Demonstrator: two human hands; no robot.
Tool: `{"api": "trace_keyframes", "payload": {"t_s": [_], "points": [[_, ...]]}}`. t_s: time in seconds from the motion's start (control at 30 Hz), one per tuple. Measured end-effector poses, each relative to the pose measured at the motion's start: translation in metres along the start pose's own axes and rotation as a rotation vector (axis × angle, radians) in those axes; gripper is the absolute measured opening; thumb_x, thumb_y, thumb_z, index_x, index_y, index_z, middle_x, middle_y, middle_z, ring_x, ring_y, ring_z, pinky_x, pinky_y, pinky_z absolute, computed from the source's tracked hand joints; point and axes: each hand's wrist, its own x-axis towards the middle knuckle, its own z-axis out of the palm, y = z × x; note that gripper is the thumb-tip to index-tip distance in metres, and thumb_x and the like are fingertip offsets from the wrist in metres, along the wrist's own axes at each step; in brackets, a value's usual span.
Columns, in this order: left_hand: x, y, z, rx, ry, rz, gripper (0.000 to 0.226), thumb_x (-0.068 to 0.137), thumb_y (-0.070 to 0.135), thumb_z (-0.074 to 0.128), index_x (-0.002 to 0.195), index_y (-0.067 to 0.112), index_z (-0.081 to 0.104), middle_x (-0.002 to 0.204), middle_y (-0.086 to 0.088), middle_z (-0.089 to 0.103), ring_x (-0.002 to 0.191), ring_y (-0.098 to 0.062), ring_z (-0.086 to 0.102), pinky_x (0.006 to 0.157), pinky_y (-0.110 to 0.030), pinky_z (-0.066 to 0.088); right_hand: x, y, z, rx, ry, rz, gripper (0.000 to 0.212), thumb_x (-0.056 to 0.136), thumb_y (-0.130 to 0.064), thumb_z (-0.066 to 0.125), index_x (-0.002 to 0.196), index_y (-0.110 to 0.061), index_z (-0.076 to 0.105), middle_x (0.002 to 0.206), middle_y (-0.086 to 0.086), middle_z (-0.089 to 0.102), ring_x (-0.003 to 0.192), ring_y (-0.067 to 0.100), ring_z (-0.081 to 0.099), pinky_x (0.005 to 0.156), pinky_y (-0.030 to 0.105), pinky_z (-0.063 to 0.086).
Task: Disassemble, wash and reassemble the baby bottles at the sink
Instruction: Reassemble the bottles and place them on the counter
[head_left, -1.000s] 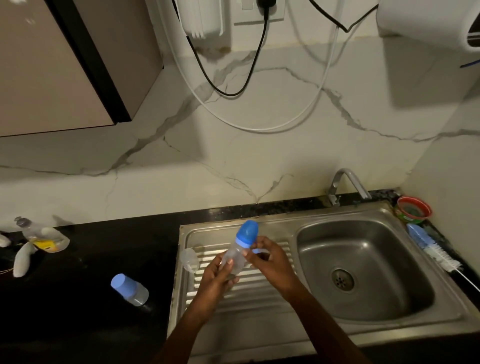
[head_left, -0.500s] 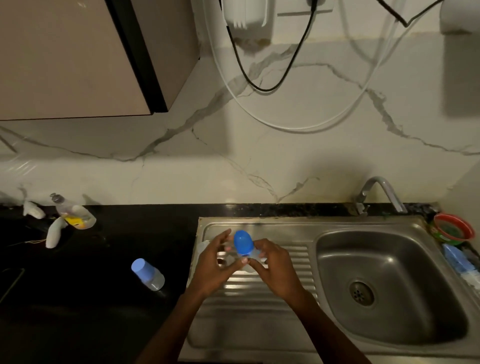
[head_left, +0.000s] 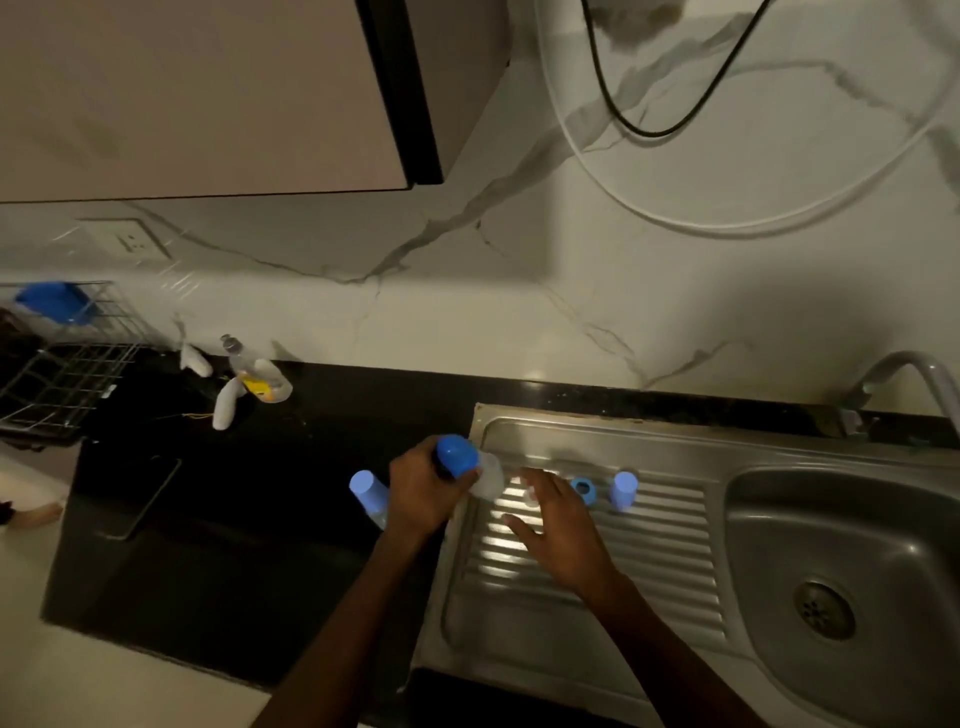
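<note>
My left hand (head_left: 421, 493) grips a clear baby bottle with a blue cap (head_left: 460, 457) at the left edge of the steel drainboard (head_left: 649, 551). A second bottle with a blue cap (head_left: 370, 491) lies on the black counter just left of that hand. My right hand (head_left: 558, 525) hovers flat over the drainboard with fingers spread and holds nothing. Right of its fingers sit a blue ring (head_left: 584, 488) and a small blue cap (head_left: 623, 489). A small pale part beside the fingertips is blurred.
The sink basin (head_left: 852, 551) with its drain lies at the right, and the tap (head_left: 904, 371) stands behind it. On the black counter (head_left: 234, 530) stand a dish-soap bottle (head_left: 257, 371) and white pieces. A wire rack (head_left: 62, 374) with a blue item stands far left.
The view has swung left and down. My left hand has carried the capped bottle to the drainboard's left edge. My right hand has let go and opened over the drainboard.
</note>
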Motion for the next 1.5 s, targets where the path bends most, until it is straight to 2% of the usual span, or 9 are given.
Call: {"api": "trace_keyframes", "payload": {"t_s": [0.17, 0.3, 0.37, 0.47, 0.73, 0.93, 1.17, 1.37, 1.5], "points": [[0.053, -0.021, -0.047, 0.133, 0.114, -0.109, 0.055, 0.078, 0.027, 0.086, 0.126, 0.021, 0.06, 0.117, 0.008, 0.067, 0.107, -0.004, 0.062, 0.097, -0.025, 0.049, -0.019, 0.025, -0.008, 0.008, 0.025, 0.004, 0.04, 0.093, -0.043, 0.063, 0.127, -0.022, 0.062, 0.124, -0.012, 0.061, 0.113, 0.007, 0.058, 0.094, 0.031, 0.05], [0.082, -0.045, -0.054, 0.307, 0.011, -0.232, 0.076, 0.075, 0.024, 0.089, 0.141, 0.01, 0.052, 0.13, -0.009, 0.065, 0.119, -0.025, 0.063, 0.101, -0.036, 0.051, -0.043, 0.046, -0.018, -0.004, 0.056, 0.064, 0.046, 0.091, -0.056, 0.054, 0.12, -0.022, 0.067, 0.112, -0.013, 0.063, 0.09, 0.001, 0.063, 0.08, 0.016, 0.047], [0.09, -0.052, -0.049, 0.336, -0.056, -0.319, 0.075, 0.074, 0.02, 0.088, 0.14, 0.011, 0.052, 0.13, -0.011, 0.063, 0.119, -0.027, 0.062, 0.099, -0.038, 0.053, -0.056, 0.053, -0.021, -0.009, 0.044, 0.14, 0.034, 0.089, -0.042, 0.07, 0.116, -0.023, 0.068, 0.109, -0.01, 0.066, 0.086, -0.003, 0.063, 0.076, 0.005, 0.045], [0.097, -0.061, -0.042, 0.358, -0.131, -0.43, 0.066, 0.073, 0.018, 0.089, 0.131, 0.014, 0.058, 0.127, -0.01, 0.061, 0.112, -0.025, 0.063, 0.095, -0.039, 0.057, -0.074, 0.066, -0.022, -0.017, -0.016, 0.23, 0.035, 0.079, -0.013, 0.085, 0.11, -0.02, 0.07, 0.105, -0.007, 0.069, 0.08, -0.002, 0.064, 0.075, 0.01, 0.051], [0.107, -0.065, -0.041, 0.534, -0.243, -0.515, 0.063, 0.075, 0.014, 0.087, 0.128, 0.01, 0.054, 0.129, -0.013, 0.05, 0.108, -0.029, 0.061, 0.091, -0.039, 0.057, -0.08, 0.073, -0.026, -0.046, -0.044, 0.276, 0.032, 0.083, -0.015, 0.083, 0.108, -0.026, 0.067, 0.102, -0.012, 0.067, 0.082, 0.001, 0.065, 0.074, 0.015, 0.052], [0.11, -0.064, -0.04, 0.65, -0.357, -0.463, 0.057, 0.079, 0.02, 0.084, 0.126, 0.012, 0.053, 0.121, -0.011, 0.054, 0.106, -0.028, 0.061, 0.093, -0.043, 0.057, -0.066, 0.066, -0.026, -0.069, -0.044, 0.201, 0.035, 0.086, -0.014, 0.08, 0.111, -0.03, 0.062, 0.103, -0.015, 0.063, 0.088, -0.005, 0.06, 0.076, 0.004, 0.046], [0.128, -0.042, -0.044, 0.903, -0.345, -0.296, 0.08, 0.071, 0.072, 0.075, 0.126, 0.018, 0.052, 0.127, -0.011, 0.055, 0.126, -0.036, 0.049, 0.103, -0.056, 0.04, -0.061, 0.075, -0.029, -0.091, -0.034, 0.184, 0.028, 0.086, -0.016, 0.079, 0.112, -0.019, 0.067, 0.104, -0.008, 0.068, 0.089, 0.002, 0.063, 0.077, 0.008, 0.046], [0.124, 0.01, 0.001, 0.656, -0.175, 0.111, 0.041, 0.087, 0.052, 0.068, 0.12, 0.028, 0.063, 0.116, 0.001, 0.065, 0.113, -0.023, 0.06, 0.095, -0.047, 0.053, -0.035, 0.072, -0.035, -0.08, 0.008, 0.145, 0.022, 0.088, -0.02, 0.075, 0.109, -0.013, 0.069, 0.101, -0.002, 0.07, 0.084, 0.005, 0.062, 0.076, 0.02, 0.051], [0.095, 0.033, 0.054, 0.749, -0.366, 0.336, 0.033, 0.091, 0.046, 0.065, 0.119, 0.028, 0.065, 0.119, 0.0, 0.064, 0.118, -0.022, 0.054, 0.103, -0.043, 0.045, -0.008, 0.072, -0.04, -0.06, 0.0, 0.117, 0.041, 0.093, -0.044, 0.055, 0.107, -0.008, 0.069, 0.1, 0.006, 0.071, 0.09, 0.016, 0.065, 0.084, 0.023, 0.048]]}}
